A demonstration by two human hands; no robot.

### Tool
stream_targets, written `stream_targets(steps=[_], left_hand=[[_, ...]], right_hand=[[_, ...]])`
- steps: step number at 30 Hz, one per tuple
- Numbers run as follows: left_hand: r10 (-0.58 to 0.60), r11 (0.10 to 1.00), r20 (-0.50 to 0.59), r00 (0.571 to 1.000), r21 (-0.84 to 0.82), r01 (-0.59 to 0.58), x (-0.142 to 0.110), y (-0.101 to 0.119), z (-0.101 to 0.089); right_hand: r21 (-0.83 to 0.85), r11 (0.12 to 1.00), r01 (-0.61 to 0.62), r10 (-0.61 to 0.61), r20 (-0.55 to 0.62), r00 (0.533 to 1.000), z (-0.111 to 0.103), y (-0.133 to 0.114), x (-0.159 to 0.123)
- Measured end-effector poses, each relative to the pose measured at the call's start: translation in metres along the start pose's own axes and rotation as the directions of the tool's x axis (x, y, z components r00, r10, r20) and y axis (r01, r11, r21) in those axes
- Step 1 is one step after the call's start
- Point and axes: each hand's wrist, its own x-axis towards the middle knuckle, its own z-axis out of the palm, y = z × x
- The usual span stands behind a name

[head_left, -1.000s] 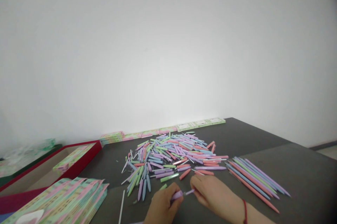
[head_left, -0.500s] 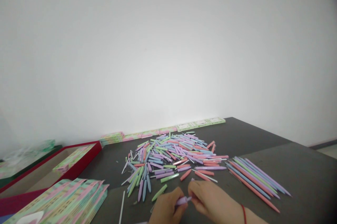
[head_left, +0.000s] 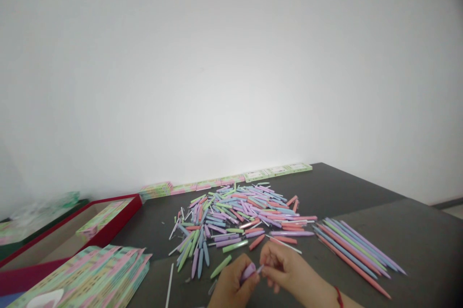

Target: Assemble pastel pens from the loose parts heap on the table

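My left hand, at the bottom middle, is closed around a purple pen barrel, with one end showing between thumb and forefinger. From that end a thin, pale piece sticks out toward my right hand. My right thumb and forefinger pinch this piece; whether it is a refill or a tip is too small to tell. Just beyond my hands lies a big loose pile of pen parts in purple, blue, green and coral. A green pen part rests beside my left hand.
A row of long pointed pens lies on the dark table at right. Printed packs are stacked front left, near a red open box. Flat boxes line the wall. A white stick lies left of my hands.
My right fingers have loosened and turned at the end of the purple barrel, and the barrel tilts up a little more. The whole view has shifted slightly.
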Motion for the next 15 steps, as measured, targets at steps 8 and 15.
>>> stream_targets(steps=[8,15], left_hand=[[-0.057,0.995,0.025,0.998,0.082,0.055,-0.003,0.004,-0.003],[-0.006,0.936,-0.030,1.000,0.351,0.016,-0.005,0.001,-0.003]], right_hand=[[0.032,0.999,-0.038,0.038,-0.002,0.999,-0.005,0.001,0.001],[-0.024,1.000,0.009,-0.011,-0.082,0.997,-0.024,-0.017,0.002]])
